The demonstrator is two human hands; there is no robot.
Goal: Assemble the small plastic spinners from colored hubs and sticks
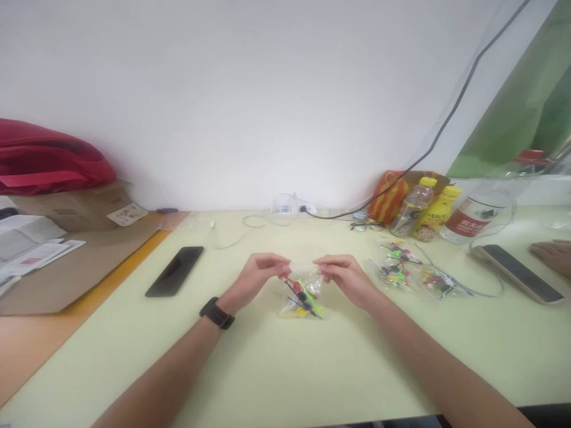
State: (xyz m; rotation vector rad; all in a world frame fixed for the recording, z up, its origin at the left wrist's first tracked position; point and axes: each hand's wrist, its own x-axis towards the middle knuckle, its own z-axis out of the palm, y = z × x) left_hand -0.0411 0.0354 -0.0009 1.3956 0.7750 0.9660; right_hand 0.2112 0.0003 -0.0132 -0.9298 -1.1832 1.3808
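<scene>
A small clear plastic bag (302, 295) with bright green, red, yellow and blue small parts inside hangs just above the pale green table (267, 368). My left hand (256, 276), with a black watch on its wrist, pinches the bag's top edge at the left corner. My right hand (341, 274) pinches the same top edge at the right corner. The bag's lower end touches or nearly touches the table.
Further filled clear bags (397, 264) lie to the right. A black phone (175, 271) lies at left, another phone (520, 272) at right beside another person's hand (553, 255). Bottles (413, 208), glasses (366, 226), a cable and a power strip line the wall. Cardboard and red cloth sit far left.
</scene>
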